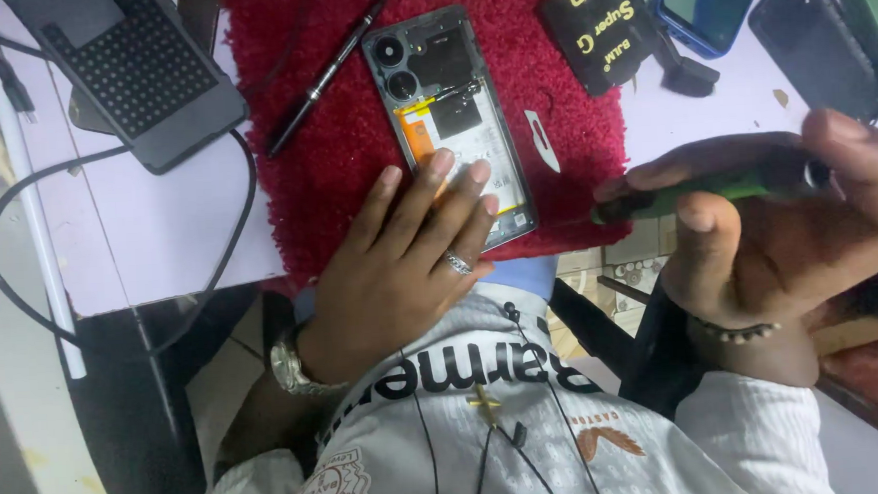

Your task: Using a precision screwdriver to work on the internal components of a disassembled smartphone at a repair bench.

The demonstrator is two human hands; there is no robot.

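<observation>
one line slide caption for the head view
Left hand steadies an opened phone on red cloth; right hand holds a green tool.

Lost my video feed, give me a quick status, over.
Left hand flat on opened phone. Right hand holds green-handled tool, off the phone. Nothing between them.

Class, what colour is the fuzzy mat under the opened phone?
Deep red; the mat under the phone shows best in the head view.
</observation>
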